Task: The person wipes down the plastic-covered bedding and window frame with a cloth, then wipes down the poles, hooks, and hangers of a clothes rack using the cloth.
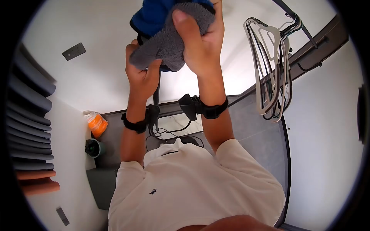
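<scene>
A plush cloth [175, 48], grey on one side with blue fabric [154, 17] above it, is held up at the top of the view. My left hand [142, 71] grips its lower left corner between thumb and fingers. Higher up, my right hand [200, 42] clasps the grey side, thumb pressed flat on the pile. Whether the blue part and the grey part are one piece, I cannot tell. Most of my fingers are hidden behind the fabric. Black straps with small devices [210, 109] circle both wrists.
Several hangers [269, 69] hang from a dark rail at the right. A thin black pole [157, 96] rises behind my forearms, with cables near its base. At the left are an orange-and-white bag [96, 123], a bin [94, 148] and dark ridged padding [31, 115] along the wall.
</scene>
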Action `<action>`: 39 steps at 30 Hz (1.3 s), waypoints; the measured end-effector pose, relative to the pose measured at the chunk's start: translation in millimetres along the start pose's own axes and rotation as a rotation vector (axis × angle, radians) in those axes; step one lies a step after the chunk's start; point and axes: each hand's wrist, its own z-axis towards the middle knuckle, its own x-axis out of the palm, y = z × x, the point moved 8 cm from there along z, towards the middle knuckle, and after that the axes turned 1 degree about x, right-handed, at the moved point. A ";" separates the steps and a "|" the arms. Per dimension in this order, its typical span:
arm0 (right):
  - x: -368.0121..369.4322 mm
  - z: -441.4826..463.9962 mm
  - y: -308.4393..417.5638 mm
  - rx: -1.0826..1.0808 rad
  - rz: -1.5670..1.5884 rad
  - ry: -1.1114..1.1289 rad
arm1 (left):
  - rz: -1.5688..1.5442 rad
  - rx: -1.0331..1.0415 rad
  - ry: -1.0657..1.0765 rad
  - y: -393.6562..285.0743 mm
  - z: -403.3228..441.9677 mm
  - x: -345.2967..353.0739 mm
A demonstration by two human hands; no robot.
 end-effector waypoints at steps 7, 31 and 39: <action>-4.9 -37.8 -16.9 -0.216 -0.333 -0.153 | 0.234 0.030 -0.086 20.2 -28.7 -14.0; -54.3 -47.7 -77.5 0.095 0.000 -0.333 | 0.183 -0.338 0.183 8.5 38.6 3.7; -47.6 -61.0 -83.7 0.251 -0.024 -0.089 | -0.067 -0.747 0.259 134.6 -68.4 -22.1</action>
